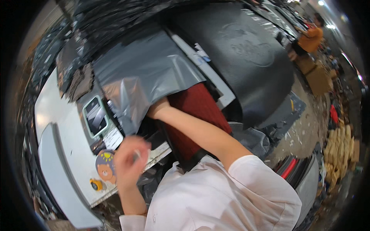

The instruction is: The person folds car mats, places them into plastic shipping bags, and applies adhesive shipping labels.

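Observation:
My right hand reaches under the lip of a grey plastic mailing bag, and its fingers are hidden there. A dark red mat with a black edge extends from the bag's mouth towards my body, beneath my right forearm. My left hand is raised near the table's front edge, its fingers curled and blurred by motion. Whether it holds anything cannot be made out. Close to it lie a white printed label and a round mouse pad with a bear picture.
A phone in a pale green case and a yellow tape measure lie on the white table. A large black embossed mat drapes at the right. Black plastic-wrapped stacks stand behind. A person in orange stands far right.

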A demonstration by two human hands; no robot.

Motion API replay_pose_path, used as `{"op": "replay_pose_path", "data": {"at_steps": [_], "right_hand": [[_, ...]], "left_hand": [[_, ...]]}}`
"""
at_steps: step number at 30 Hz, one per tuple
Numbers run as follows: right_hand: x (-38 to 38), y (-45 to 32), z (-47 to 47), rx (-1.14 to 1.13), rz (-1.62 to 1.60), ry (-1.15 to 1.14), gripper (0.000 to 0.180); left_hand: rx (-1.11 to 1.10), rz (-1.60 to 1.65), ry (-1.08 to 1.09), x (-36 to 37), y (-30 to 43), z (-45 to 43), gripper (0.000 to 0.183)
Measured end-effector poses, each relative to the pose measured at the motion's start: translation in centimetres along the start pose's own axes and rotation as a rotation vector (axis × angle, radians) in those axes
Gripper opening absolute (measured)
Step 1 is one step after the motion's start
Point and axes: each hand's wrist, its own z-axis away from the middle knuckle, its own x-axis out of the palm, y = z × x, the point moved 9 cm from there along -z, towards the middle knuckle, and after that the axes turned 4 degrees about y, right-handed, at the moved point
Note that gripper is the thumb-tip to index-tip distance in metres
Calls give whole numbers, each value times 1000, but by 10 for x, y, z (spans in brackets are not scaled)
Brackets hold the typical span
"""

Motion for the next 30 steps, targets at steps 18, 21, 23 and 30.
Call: {"op": "replay_pose_path", "data": {"at_steps": [18,21,23,30], "right_hand": [[-23,-18,59,-208,-385,-351,43],[-127,51,73,-58,-410,-124,19],[-145,137,65,279,-472,60,19],[-78,228,26,92,-122,-302,44]], "left_hand": [[729,486,-341,-26,172,48,61],[322,-66,103,-37,54,15,76],[36,-556,167,-29,-48,6,87],[-505,-974,343,-29,-191,-3,50]]}}
